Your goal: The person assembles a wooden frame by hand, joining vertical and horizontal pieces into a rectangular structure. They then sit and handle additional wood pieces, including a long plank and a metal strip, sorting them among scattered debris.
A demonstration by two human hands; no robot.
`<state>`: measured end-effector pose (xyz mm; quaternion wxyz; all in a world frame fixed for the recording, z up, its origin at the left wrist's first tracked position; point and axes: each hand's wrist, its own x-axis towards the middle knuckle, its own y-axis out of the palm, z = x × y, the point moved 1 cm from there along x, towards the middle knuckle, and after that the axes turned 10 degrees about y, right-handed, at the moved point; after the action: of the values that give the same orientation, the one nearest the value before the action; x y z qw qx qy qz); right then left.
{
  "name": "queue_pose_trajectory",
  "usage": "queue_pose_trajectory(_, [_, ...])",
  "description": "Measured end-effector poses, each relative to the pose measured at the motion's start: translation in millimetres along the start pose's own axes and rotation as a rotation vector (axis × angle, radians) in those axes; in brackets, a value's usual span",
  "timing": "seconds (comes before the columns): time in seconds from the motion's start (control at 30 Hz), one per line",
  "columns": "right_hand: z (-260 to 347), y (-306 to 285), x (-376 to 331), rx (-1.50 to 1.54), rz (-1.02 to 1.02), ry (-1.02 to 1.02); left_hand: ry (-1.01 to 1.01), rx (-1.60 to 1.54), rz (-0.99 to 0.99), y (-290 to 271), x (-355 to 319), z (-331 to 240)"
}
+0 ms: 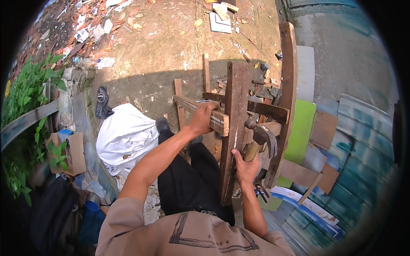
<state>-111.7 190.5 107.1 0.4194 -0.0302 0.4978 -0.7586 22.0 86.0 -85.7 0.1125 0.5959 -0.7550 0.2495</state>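
Note:
My left hand (202, 119) is wrapped over a wooden rail (220, 124) near its cut end. That end lies close beside a long dark wooden board (235, 102); whether they touch I cannot tell. My right hand (246, 167) grips a claw hammer (265, 138) by its wooden handle, just under the head. The right thumb presses on the face of the board. Behind the board, a dark crosspiece (269, 111) runs over to a tall wooden post (288, 85) on the right. The hammer's claw points to the right, near that post.
A white sack (126, 138) lies left of my legs. Wood scraps and rubble (267, 91) are heaped behind the frame. Sheet panels, one of them green (299, 141), lean at the right wall. A cardboard box (70, 153) and green plants (25, 106) are at the left.

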Motion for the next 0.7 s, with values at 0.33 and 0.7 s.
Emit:
queue_pose_trajectory(0.33, [9,-1,2,-0.051,-0.031,-0.126,-0.036,-0.002,0.018,-2,-2,-2])
queue_pose_trajectory(0.7, [15,-3,-1,-0.007,-0.026,-0.15,-0.091,0.084,-0.021,6,-6,1])
